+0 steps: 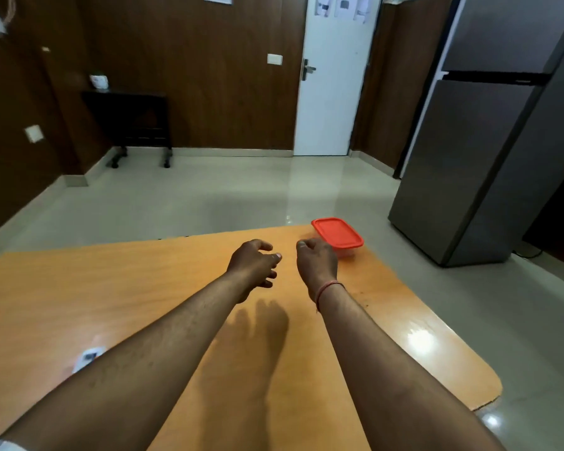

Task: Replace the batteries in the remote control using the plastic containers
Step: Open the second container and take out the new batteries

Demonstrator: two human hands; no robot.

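A clear plastic container with a red lid (337, 235) stands shut at the far right corner of the orange wooden table (111, 288). My right hand (316, 262) hovers just left of it, fingers curled loosely, holding nothing that I can see. My left hand (256, 263) is stretched out beside it over the table, fingers spread and empty. A white object, probably the remote control (87, 358), lies near the table's left side, mostly hidden behind my left forearm.
A grey fridge (482, 141) stands on the floor to the right of the table. A white door (332, 76) and a dark side table (134, 118) are at the far wall. The table's rounded right edge drops to tiled floor.
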